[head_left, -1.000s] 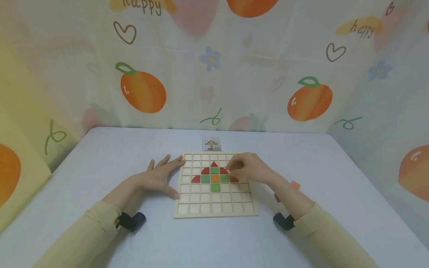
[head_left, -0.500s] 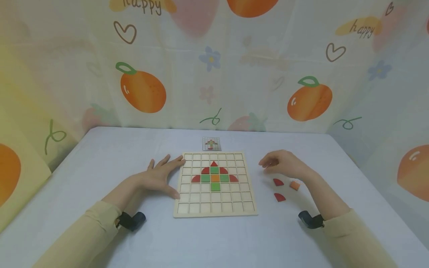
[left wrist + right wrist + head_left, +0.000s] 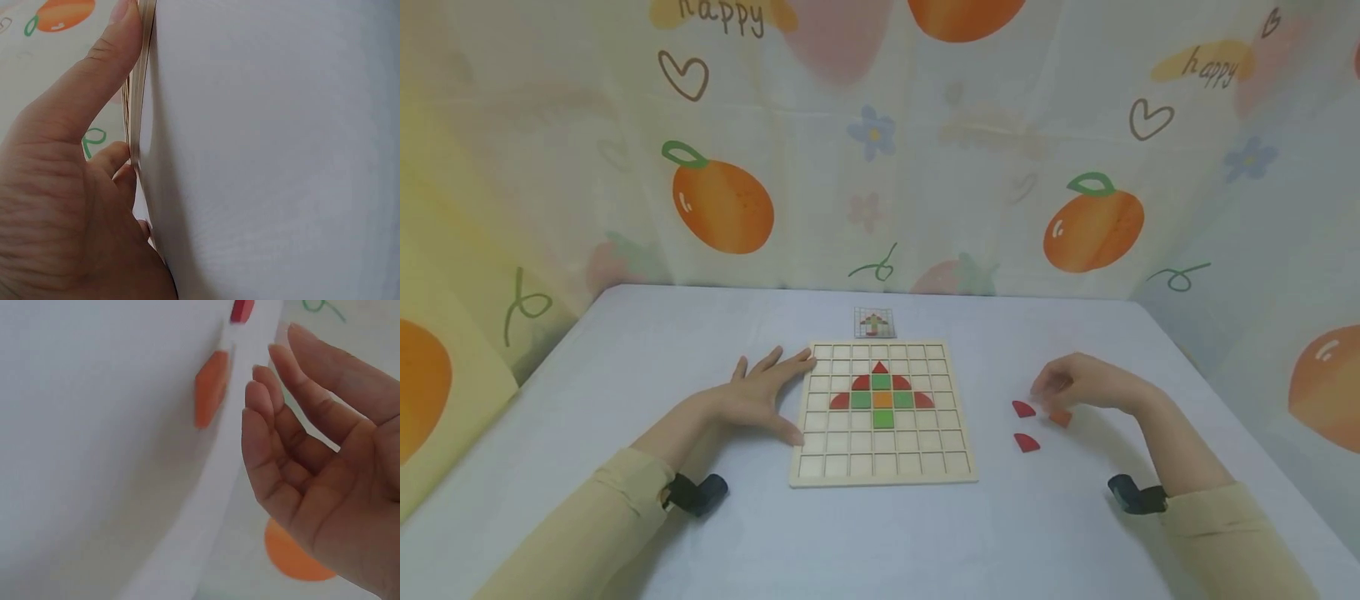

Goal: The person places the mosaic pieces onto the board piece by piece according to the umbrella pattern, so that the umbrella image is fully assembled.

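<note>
My left hand (image 3: pixel 748 402) rests on the table with its fingers spread, thumb and fingertips touching the left edge of a wooden grid board (image 3: pixel 925 440). Set in the board is a mosaic: a red triangle (image 3: pixel 880 367) on top, green squares, red quarter-circles and a central orange square (image 3: pixel 882 400). My right hand (image 3: pixel 1093 382) hovers over a loose orange square piece (image 3: pixel 1060 419), partly covering it in the head view. From the right wrist, its fingers (image 3: pixel 255 434) look loosely bent and apart from the orange piece, with nothing held.
Two loose red quarter-circle pieces (image 3: pixel 1026 443) lie between the board and my right hand. Behind the board is a small pattern card (image 3: pixel 874 322) with a similar figure. A fruit-printed curtain (image 3: pixel 820 183) stands at the table's back edge.
My right hand has left the board's right side and moved right to the loose orange piece. The loose red pieces have come into full view. My left hand has stayed in place.
</note>
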`<state>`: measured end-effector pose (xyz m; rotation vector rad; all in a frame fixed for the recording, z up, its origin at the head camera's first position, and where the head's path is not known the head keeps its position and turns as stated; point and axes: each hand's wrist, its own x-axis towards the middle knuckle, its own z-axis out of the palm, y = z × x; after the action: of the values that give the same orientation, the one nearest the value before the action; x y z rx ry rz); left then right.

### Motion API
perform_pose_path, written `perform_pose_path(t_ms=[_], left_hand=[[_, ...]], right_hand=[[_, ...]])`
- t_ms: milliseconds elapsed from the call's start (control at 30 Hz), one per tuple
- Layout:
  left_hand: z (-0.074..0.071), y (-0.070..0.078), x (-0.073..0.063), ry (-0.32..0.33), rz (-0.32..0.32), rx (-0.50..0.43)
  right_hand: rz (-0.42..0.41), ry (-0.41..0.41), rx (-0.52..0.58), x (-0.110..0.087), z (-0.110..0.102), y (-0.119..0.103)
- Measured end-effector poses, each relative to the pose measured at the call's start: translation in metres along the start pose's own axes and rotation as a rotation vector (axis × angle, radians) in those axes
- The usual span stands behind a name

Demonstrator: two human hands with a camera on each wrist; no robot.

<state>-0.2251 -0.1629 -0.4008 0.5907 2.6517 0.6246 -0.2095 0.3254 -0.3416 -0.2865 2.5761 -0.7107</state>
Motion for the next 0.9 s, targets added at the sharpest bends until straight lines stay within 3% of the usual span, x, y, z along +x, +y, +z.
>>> perform_pose_path(t_ms=[333,900], left_hand=[[-0.001,0.001,-0.002,-0.003,0.010,0.003],[-0.002,0.001,-0.002,-0.004,0.010,0.006]], right_hand=[[0.126,-0.028,-0.033,-0.007,-0.005,0.032],[0.114,0.015,-0.068,-0.009,0.004,0.028]])
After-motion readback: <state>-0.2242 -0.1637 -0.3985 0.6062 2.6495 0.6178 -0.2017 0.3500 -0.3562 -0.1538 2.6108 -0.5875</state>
